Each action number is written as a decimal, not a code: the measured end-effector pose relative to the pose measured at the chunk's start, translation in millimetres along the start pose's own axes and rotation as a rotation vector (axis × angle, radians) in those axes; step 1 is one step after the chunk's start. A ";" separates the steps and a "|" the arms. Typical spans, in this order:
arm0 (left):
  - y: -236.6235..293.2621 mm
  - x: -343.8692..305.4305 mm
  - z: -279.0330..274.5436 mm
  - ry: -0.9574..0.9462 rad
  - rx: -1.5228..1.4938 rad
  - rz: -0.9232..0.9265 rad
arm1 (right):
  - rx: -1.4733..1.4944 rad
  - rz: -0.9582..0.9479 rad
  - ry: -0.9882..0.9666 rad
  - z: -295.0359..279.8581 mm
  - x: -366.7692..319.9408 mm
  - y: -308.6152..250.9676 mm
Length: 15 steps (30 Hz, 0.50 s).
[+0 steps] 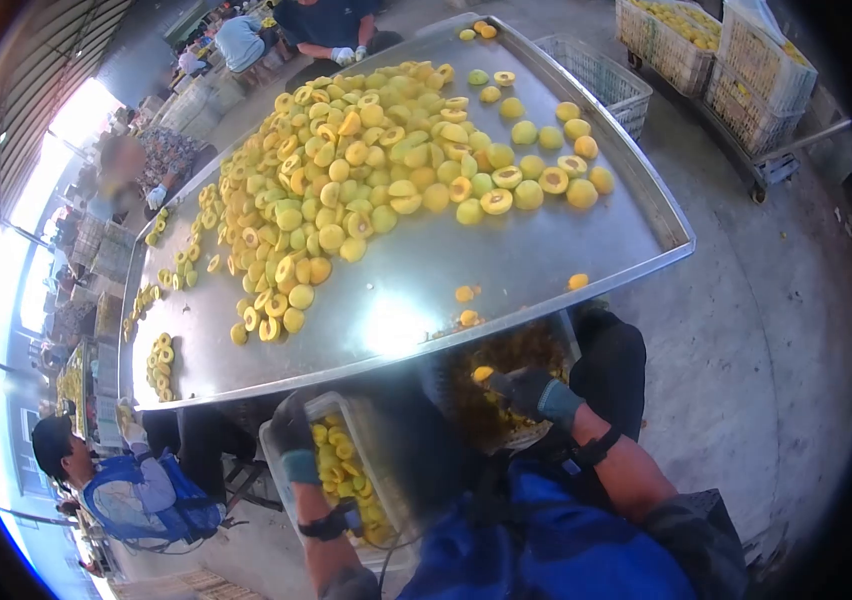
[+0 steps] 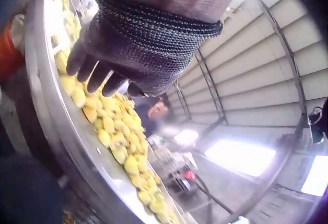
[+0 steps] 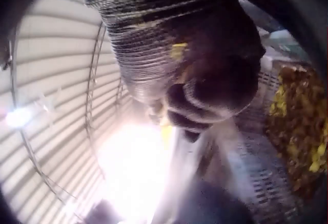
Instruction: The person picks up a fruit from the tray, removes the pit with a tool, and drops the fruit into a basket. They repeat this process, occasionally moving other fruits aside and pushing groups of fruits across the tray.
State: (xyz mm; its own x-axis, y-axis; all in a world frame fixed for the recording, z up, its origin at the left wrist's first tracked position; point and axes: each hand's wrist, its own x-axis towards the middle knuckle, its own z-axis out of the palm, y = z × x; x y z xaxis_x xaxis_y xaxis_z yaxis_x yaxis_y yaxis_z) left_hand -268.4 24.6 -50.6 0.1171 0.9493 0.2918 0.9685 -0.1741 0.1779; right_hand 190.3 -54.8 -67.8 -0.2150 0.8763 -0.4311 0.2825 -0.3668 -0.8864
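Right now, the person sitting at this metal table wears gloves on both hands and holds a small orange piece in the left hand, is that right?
Not quite: the head view shows the small orange piece in the right hand, not the left hand. Both hands are indeed gloved.

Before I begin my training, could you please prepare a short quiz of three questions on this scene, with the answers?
1. Which hand holds a small piece of fruit in its fingers?
2. True or false: every fruit piled on the table is whole.
3. In the head view, the left hand is nearest to:
A) the wheeled cart
B) the crate of cut fruit
C) the worker across the table

Key:
1. The right hand.
2. False; the pile on the table includes cut halves.
3. B.
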 end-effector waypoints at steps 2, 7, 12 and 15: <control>82.3 51.7 9.2 -0.033 0.095 0.277 | -0.071 -0.098 0.051 1.4 9.1 11.4; 243.2 158.3 59.0 -0.164 -0.581 0.233 | 0.127 -0.267 0.034 -0.7 1.1 23.5; 319.6 252.8 170.9 -0.235 -0.275 0.406 | 0.478 -0.174 -0.084 -0.8 5.8 24.6; 352.9 277.9 210.9 -0.298 -0.145 0.380 | 0.403 -0.030 -0.069 1.2 12.4 41.7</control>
State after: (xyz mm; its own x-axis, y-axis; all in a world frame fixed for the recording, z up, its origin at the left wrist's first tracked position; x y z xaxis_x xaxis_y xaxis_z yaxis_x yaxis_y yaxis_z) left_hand 152.3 282.2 -104.9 0.5336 0.8415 0.0845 0.8071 -0.5365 0.2465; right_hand 198.2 -59.6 -110.3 -0.2833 0.8704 -0.4027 -0.1110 -0.4468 -0.8877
